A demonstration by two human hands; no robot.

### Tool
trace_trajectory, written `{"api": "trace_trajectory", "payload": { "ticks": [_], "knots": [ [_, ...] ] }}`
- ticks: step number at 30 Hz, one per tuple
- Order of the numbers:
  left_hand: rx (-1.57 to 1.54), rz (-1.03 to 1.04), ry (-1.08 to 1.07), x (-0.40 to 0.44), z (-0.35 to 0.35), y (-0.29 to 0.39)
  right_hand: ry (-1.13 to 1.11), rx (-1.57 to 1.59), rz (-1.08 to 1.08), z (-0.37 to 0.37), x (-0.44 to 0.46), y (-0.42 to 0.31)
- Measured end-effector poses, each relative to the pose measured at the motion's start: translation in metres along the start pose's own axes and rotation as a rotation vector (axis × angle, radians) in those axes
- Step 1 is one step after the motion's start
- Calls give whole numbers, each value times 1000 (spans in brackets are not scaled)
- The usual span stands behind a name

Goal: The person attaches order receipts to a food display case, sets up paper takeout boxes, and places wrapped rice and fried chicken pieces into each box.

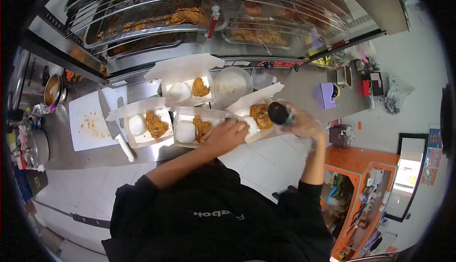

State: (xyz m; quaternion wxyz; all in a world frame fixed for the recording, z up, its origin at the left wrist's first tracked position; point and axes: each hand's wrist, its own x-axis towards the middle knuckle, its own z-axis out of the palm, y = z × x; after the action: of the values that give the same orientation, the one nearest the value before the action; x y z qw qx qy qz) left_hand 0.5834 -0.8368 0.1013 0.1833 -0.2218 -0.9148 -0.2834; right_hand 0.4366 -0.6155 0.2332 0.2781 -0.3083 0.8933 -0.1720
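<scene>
My right hand (pixel 305 123) is wrapped round a bottle with a black top (pixel 279 114), tilted over the right-hand food box (pixel 267 134); motion blurs its body. That box holds a piece of fried chicken (pixel 261 115) and white wrapped rice (pixel 250 125). My left hand (pixel 231 135) is closed at the near left edge of the same box, its fingertips partly hidden. It also overlaps the middle box (pixel 181 112), which has chicken and rice in it. Two more open boxes, the left box (pixel 141 143) and the back box (pixel 187 102), hold the same foods.
A white cutting board (pixel 80 136) with crumbs lies left, with a large knife (pixel 112 122) on its right edge. Behind the boxes stands a round clear container (pixel 232 84). A metal rack (pixel 156 32) with fried chicken rises behind. A purple tape dispenser (pixel 327 96) sits right.
</scene>
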Motion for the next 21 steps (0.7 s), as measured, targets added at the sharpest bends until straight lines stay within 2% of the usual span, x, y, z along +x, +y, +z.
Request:
{"api": "trace_trajectory", "payload": {
  "ticks": [1,3,4,6,7,9,11,12,14,15,16,17,18,21],
  "knots": [
    [71,-117,40,14,-18,-9,-23,93,-52,-21,-7,-34],
    [213,-353,127,39,-42,-33,33,86,-221,-34,1,-60],
    [128,-481,-138,41,-45,-38,64,80,-307,-39,8,-73],
    [-58,-725,-656,42,-49,-49,12,-96,-236,-46,32,-113],
    [-329,-752,-861,37,-44,-50,13,-185,-216,-39,48,-124],
    [-186,-644,-851,17,-38,-23,-1,-343,-179,-23,78,-149],
    [-55,-619,-683,-4,-24,-10,-33,-364,-181,14,124,-160],
    [-47,-621,-635,-6,-27,-5,-56,-318,-200,54,160,-144],
    [24,-580,-592,-14,-11,1,-178,-527,-83,149,227,-118],
    [65,-560,-567,-22,-2,2,-224,-522,-125,144,236,-124],
    [143,-497,-350,-29,-1,4,-266,-525,-172,132,248,-126],
    [131,-500,-306,-32,5,3,-329,-523,-209,124,252,-122],
    [114,-498,-274,-34,4,3,-279,-432,-266,124,260,-105],
    [84,-488,-173,-35,4,-2,-141,-420,-160,43,208,-183]
  ]
}}
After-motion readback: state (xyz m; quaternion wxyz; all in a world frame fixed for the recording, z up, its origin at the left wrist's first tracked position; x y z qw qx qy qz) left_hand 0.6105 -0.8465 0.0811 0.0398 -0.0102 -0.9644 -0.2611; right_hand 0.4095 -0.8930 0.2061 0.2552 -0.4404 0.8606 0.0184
